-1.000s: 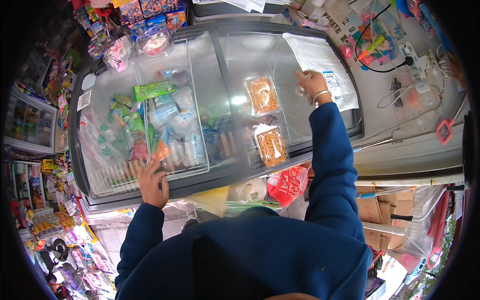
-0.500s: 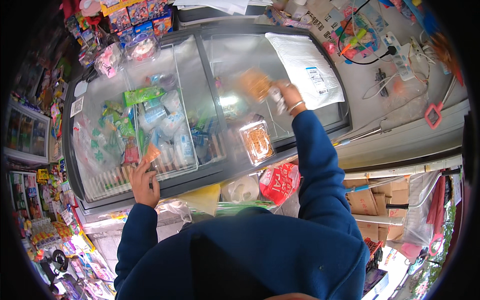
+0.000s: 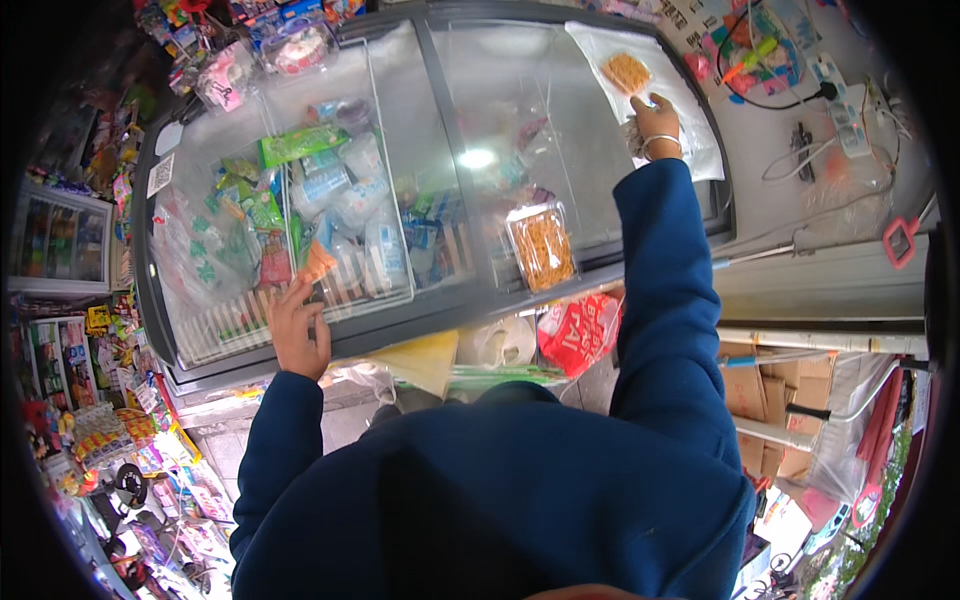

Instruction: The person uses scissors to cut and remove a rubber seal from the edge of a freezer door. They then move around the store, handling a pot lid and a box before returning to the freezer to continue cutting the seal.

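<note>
My right hand (image 3: 657, 122) is over the white padded envelope (image 3: 690, 130) on the right part of the chest freezer's glass lid. A crumpled silvery wrapper (image 3: 633, 138) shows beneath its closed fingers. Just beyond the fingertips, a golden block of dry noodles (image 3: 627, 73) lies on the envelope. My left hand (image 3: 300, 325) rests with its fingers apart on the near edge of the lid's left part, holding nothing. An orange piece (image 3: 318, 262) shows by its fingertips, apparently under the glass. Between my hands, a clear plastic package of noodles (image 3: 541, 248) sits on the lid near the front frame.
Coloured ice cream packs (image 3: 325, 185) lie inside the chest freezer (image 3: 405, 300). A red bag (image 3: 580, 335) is below its front edge. To the right, a power strip (image 3: 850, 125) and cables lie on a counter. Shelves of bright packets (image 3: 70, 360) line the left side.
My right hand has moved right and away from me; the noodle block beside it now lies on the white envelope. My left hand stays at the lid's front edge. The whole view has shifted slightly.
</note>
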A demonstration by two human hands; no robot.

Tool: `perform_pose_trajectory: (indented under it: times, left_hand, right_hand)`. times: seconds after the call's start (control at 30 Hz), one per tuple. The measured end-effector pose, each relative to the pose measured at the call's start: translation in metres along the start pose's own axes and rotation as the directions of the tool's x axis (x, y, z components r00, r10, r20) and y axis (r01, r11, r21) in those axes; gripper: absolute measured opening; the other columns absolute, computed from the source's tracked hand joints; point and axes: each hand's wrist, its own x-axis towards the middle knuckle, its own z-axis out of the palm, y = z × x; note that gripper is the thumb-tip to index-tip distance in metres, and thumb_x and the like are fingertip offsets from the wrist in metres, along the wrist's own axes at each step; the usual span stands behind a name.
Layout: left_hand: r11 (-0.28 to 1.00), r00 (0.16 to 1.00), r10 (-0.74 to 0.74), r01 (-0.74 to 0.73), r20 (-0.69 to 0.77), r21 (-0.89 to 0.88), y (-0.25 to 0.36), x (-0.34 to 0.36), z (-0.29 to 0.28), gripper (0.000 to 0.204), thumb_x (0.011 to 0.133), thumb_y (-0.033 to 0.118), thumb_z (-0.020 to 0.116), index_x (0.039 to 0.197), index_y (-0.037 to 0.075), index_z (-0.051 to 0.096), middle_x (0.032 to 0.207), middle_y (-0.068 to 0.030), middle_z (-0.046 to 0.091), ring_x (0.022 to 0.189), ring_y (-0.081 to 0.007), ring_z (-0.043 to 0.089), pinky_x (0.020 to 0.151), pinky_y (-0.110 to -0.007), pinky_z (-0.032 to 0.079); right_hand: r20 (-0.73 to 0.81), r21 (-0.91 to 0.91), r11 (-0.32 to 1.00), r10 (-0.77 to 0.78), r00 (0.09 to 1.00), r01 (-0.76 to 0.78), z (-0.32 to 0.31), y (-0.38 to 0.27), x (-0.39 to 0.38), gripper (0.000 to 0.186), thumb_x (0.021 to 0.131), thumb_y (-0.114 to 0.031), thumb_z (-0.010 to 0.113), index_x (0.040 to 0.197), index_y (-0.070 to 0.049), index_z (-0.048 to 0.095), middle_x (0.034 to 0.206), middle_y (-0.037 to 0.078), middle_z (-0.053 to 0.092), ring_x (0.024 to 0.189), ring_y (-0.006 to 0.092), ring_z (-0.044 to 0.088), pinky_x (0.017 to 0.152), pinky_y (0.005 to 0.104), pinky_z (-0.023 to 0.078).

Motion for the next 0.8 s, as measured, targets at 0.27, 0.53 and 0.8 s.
perform_pose_trajectory:
  times: [0.27, 0.53, 0.8]
  left_hand:
    - [1.000, 1.000, 0.017, -0.016, -0.025, 0.009, 0.000, -0.001, 0.002, 0.018, 0.076, 0.000, 0.057, 0.093, 0.008, 0.056, 0.117, -0.0130, 0.058, 0.117, -0.0337, 0.050, 0.102, -0.053, 0.029]
    - [0.999, 0.999, 0.023, -0.022, -0.045, 0.026, 0.005, 0.000, 0.002, 0.016, 0.077, 0.000, 0.057, 0.091, 0.007, 0.056, 0.117, -0.0138, 0.057, 0.117, -0.0337, 0.050, 0.102, -0.053, 0.029]
    - [1.000, 0.999, -0.004, 0.005, -0.046, 0.031, 0.004, -0.001, 0.002, 0.016, 0.077, 0.001, 0.057, 0.091, 0.007, 0.056, 0.117, -0.0124, 0.058, 0.118, -0.0328, 0.049, 0.103, -0.052, 0.029]
  right_hand:
    - [0.808, 0.008, 0.999, 0.022, 0.589, -0.048, -0.051, 0.032, -0.192, 0.031, 0.083, -0.027, 0.070, 0.096, 0.001, 0.064, 0.077, 0.005, 0.067, 0.070, 0.0096, 0.060, 0.064, 0.0240, 0.048]
    - [0.649, 0.393, 0.842, 0.030, 0.760, -0.370, -0.051, 0.052, -0.214, 0.013, 0.079, -0.015, 0.064, 0.085, -0.004, 0.062, 0.079, 0.005, 0.063, 0.070, 0.0122, 0.058, 0.069, 0.0247, 0.046]
    - [0.280, 0.728, 0.533, 0.343, 0.897, -0.431, -0.050, 0.073, -0.039, 0.030, 0.085, -0.026, 0.062, 0.102, -0.001, 0.059, 0.085, 0.008, 0.063, 0.071, 0.0207, 0.063, 0.058, 0.0321, 0.052]
